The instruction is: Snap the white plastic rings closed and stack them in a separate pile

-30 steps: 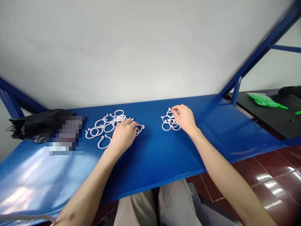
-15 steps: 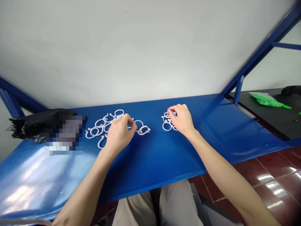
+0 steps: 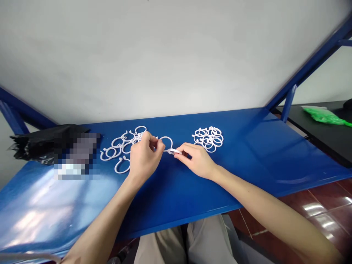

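Note:
My left hand is closed in a pinch at the right end of the left group of white open plastic curtain rings. A white ring stands out from its fingertips, partly hidden by them. Just to the right, my right hand pinches another white curtain ring, seen nearly edge-on and touching or overlapping the first. Small knobs show at the open ends of the loose rings. Farther right lies a second group of white rings, overlapping one another and apart from both hands.
All this lies on a blue tabletop against a pale wall. At the left are a black plastic bag and a blurred-out flat object. A green bag rests on a dark table beyond the blue frame.
My right hand has left the right group of rings and come left and nearer, where it now pinches a ring beside my left hand. The left hand has shifted slightly right.

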The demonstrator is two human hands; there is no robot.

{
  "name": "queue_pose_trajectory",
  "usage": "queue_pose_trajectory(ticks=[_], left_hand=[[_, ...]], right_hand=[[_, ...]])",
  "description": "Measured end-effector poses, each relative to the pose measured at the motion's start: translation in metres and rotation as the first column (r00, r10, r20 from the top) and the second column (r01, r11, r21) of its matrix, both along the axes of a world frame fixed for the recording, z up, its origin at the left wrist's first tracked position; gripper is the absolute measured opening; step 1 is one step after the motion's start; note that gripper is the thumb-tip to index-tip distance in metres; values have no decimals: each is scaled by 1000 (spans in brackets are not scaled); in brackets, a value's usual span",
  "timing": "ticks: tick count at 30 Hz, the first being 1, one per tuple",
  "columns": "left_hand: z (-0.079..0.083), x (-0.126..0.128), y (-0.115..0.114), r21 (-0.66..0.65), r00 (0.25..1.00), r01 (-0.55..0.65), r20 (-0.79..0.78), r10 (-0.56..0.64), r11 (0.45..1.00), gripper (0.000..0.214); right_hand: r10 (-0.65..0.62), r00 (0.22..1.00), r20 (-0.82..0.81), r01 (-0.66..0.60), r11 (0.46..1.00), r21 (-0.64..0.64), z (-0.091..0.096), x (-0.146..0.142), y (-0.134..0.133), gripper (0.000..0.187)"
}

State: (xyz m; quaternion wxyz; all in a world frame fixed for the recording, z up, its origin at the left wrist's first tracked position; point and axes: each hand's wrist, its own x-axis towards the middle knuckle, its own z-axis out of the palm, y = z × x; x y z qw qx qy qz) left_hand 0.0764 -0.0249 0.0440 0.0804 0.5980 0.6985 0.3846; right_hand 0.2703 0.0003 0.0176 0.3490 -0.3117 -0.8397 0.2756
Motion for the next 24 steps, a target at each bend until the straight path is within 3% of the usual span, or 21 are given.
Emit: queue_pose_trajectory(ticks=[3,6,9,12,14,18,20,24], left_hand=[[0,-5,4,-24,994,-98,-52,97,995,15],[-4,-15,8,-100,980,-124,-166,107,987,12],[-9,-19,9,-76,943,-48,-334,20,996,13],[-8,-13,6,83,929,139,-356,-101,987,18],[-3,-6,2,130,957,207,-233,-173,970,29],[7,0,-3,-125,965,242,137,-224,962,49],[9,-1,-2,-180,913,328,312,-262,927,45],[6,-1,0,-109,777,455,534,-334,884,33]], right_hand=[[6,1000,-4,-6,1000,28,1,2,1,12],[-48,998,-44,46,998,-40,2,3,1,13],[-75,990,-120,51,979,-195,1,3,1,21],[-79,975,-208,16,957,-289,2,3,2,22],[-80,969,-232,29,976,-216,5,4,3,19],[-25,982,-189,45,993,105,9,8,5,11],[22,989,-145,4,985,175,9,9,5,13],[45,988,-147,-11,974,226,9,10,3,12]])
